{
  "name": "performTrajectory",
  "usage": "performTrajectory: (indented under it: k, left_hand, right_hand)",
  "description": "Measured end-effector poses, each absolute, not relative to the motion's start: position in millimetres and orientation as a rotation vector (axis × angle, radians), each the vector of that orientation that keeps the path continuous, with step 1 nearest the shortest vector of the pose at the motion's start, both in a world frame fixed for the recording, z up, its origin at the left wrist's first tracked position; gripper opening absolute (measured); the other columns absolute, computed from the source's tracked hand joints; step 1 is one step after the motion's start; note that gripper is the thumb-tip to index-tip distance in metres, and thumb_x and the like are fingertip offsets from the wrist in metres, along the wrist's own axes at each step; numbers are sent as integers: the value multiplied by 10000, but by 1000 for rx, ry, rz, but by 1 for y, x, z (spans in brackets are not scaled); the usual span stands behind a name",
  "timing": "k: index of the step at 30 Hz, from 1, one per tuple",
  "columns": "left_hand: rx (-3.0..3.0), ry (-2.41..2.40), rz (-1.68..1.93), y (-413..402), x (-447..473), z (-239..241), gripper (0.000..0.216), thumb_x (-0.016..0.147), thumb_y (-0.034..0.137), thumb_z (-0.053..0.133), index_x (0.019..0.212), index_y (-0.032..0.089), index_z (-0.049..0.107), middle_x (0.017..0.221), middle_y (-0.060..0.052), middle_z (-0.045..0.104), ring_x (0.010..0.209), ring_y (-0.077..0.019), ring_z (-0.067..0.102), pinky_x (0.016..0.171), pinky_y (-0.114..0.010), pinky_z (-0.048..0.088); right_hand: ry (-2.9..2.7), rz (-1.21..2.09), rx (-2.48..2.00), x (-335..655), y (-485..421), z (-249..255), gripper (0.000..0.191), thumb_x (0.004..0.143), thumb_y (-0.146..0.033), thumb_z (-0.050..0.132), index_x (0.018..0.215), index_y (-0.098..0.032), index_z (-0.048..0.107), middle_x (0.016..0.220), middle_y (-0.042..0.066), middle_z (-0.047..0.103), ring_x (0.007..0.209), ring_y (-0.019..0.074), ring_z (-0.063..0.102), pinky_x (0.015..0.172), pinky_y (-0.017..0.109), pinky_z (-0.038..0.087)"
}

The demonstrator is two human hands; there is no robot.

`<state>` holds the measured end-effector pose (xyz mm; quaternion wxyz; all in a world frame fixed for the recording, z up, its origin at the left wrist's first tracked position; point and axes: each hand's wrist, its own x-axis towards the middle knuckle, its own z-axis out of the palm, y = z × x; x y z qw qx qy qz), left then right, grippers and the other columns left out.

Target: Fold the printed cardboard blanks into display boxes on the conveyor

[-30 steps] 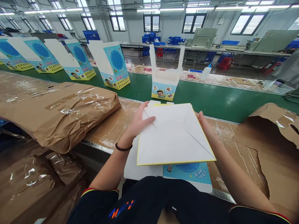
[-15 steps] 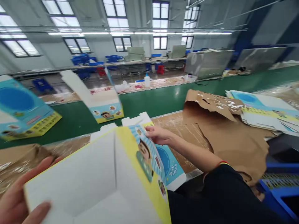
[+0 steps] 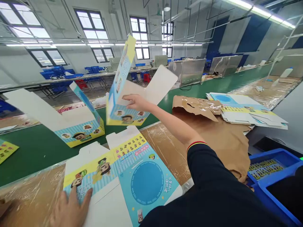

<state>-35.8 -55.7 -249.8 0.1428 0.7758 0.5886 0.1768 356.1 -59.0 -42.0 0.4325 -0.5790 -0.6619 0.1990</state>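
Note:
My right hand (image 3: 137,102) reaches out over the green surface and grips the front wall of an open display box (image 3: 123,113), its fingers inside the rim. This box is blue, yellow and white, printed with cartoon figures, and its white flap stands up. My left hand (image 3: 72,205) lies with fingers spread on a flat, unfolded box blank (image 3: 146,183) on the near table. The blank has a large blue circle and a yellow band. Just left of the held box, another folded display box (image 3: 80,132) stands on the green conveyor belt (image 3: 40,157).
Brown wrapping paper (image 3: 213,138) spreads over the table to the right, beside a stack of flat box blanks (image 3: 248,110). A blue crate (image 3: 274,164) holds small yellow-black pieces at the lower right. At the left edge shows a yellow box corner (image 3: 7,151).
The box held close in both hands is now out over the belt in my right hand alone. My left hand has let go of it and rests on the flat blank. The view has turned right.

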Motion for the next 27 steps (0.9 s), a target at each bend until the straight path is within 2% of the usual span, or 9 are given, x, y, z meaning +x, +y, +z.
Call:
performTrajectory:
  k: [2, 4, 11, 14, 17, 19, 21, 24, 27]
  left_hand:
    - [2173, 1898, 381, -59, -37, -253, 837, 948, 623, 235, 1513, 50, 466, 1595, -258, 388, 1494, -486, 342, 1204, -680, 311]
    - [2171, 1962, 289, -64, -34, -254, 789, 968, 568, 190, 1514, 82, 487, 1627, -207, 378, 1517, -412, 346, 1222, -609, 331]
    - [2186, 2004, 292, -69, -33, -262, 675, 965, 521, 309, 1483, 162, 550, 1631, -140, 409, 1520, -347, 367, 1202, -535, 391]
    - [2168, 1994, 320, -69, -34, -265, 705, 942, 528, 324, 1481, 128, 540, 1629, -154, 404, 1529, -343, 353, 1226, -520, 367]
    - [2089, 2017, 407, -69, -33, -264, 781, 920, 526, 323, 1492, 16, 474, 1607, -229, 400, 1495, -352, 401, 1233, -494, 369]
    - [2029, 2063, 510, -70, -33, -263, 801, 927, 527, 315, 1487, -33, 435, 1572, -272, 418, 1450, -366, 450, 1215, -503, 387]
    - [1991, 2127, 579, -70, -34, -262, 760, 940, 511, 326, 1451, -38, 454, 1520, -294, 463, 1412, -387, 481, 1185, -535, 403]
    - [1995, 2156, 515, -71, -35, -263, 620, 957, 467, 370, 1346, 15, 539, 1406, -283, 562, 1364, -397, 519, 1131, -547, 435]
    - [2024, 2132, 420, -71, -33, -263, 540, 964, 447, 420, 1292, 39, 553, 1336, -267, 601, 1354, -382, 530, 1127, -510, 434]
  right_hand:
    - [-1833, 28, -1872, 376, -44, -48, 382, 927, -17, 612, 1265, -183, 681, 1276, 44, 666, 1330, 259, 457, 1167, 376, 273]
    - [-1848, -263, -2178, 394, -34, -59, 369, 990, -66, 565, 1327, -172, 670, 1314, 91, 652, 1328, 288, 437, 1141, 422, 252]
    - [-1505, -311, -2495, 440, -27, -110, 389, 1018, -44, 395, 1251, -54, 705, 1260, 246, 621, 1271, 383, 425, 1016, 466, 338]
    - [-1389, -319, -2506, 439, -27, -120, 446, 1044, -66, 377, 1449, -59, 564, 1430, 237, 520, 1337, 364, 392, 1066, 435, 343]
    - [-1338, -279, -2473, 423, -26, -131, 488, 1095, -157, 371, 1578, -88, 386, 1578, 214, 362, 1403, 341, 350, 1128, 415, 317]
    - [-1358, -110, -2477, 406, -29, -146, 423, 1129, -244, 347, 1489, -91, 507, 1480, 217, 484, 1317, 340, 471, 1063, 401, 398]
    - [-1426, 158, -2481, 386, -36, -167, 403, 1138, -338, 386, 1219, -101, 702, 1212, 204, 657, 1109, 334, 619, 921, 372, 484]
    - [-1544, 468, -2422, 357, -53, -198, 386, 1081, -403, 571, 875, -131, 752, 917, 172, 708, 936, 335, 679, 808, 346, 515]
    - [-1601, 528, -2300, 337, -70, -215, 255, 1033, -329, 637, 949, -119, 754, 1001, 182, 721, 1044, 355, 665, 900, 364, 519]
